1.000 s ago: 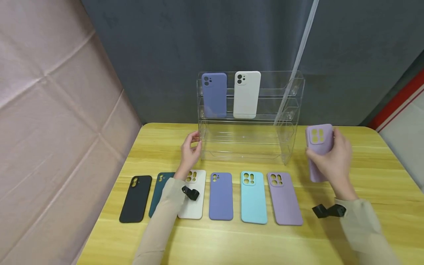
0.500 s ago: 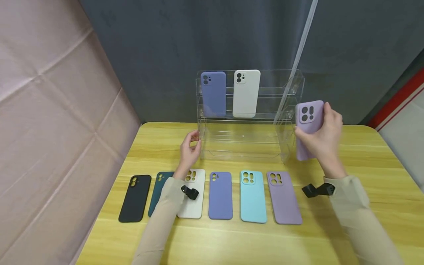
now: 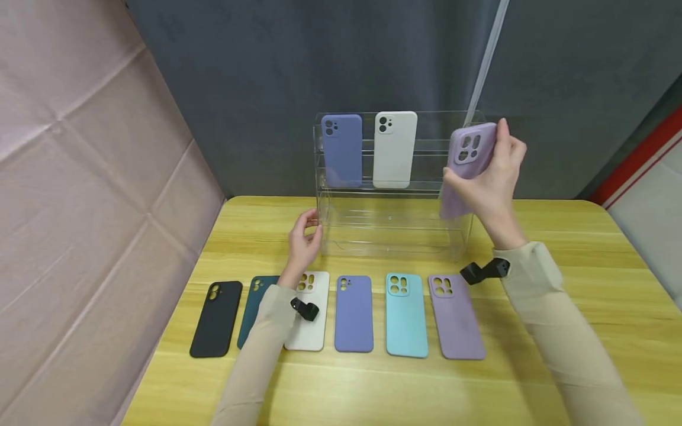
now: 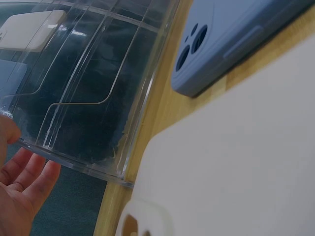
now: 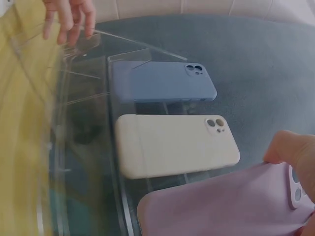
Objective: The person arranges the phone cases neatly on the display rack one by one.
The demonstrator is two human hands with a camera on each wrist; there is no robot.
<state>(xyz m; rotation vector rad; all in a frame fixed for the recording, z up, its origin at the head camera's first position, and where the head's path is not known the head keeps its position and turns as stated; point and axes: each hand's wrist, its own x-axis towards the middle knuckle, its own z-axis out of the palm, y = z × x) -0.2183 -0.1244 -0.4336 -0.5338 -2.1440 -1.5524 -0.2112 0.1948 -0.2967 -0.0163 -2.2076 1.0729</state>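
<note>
We see, cut off in the right wrist view, the lilac phone case (image 3: 473, 168) pinched between thumb and fingers of the right hand (image 3: 495, 186), in front of the clear display rack (image 3: 391, 220) the left hand (image 3: 304, 244) grips.

No readable text, no labels, no legible numbers

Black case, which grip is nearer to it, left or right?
Left. The left grip is at the left of the stand, beyond the black case and to its right; the right grip, holding a lilac case by the stand's right side, is much farther right.
</note>
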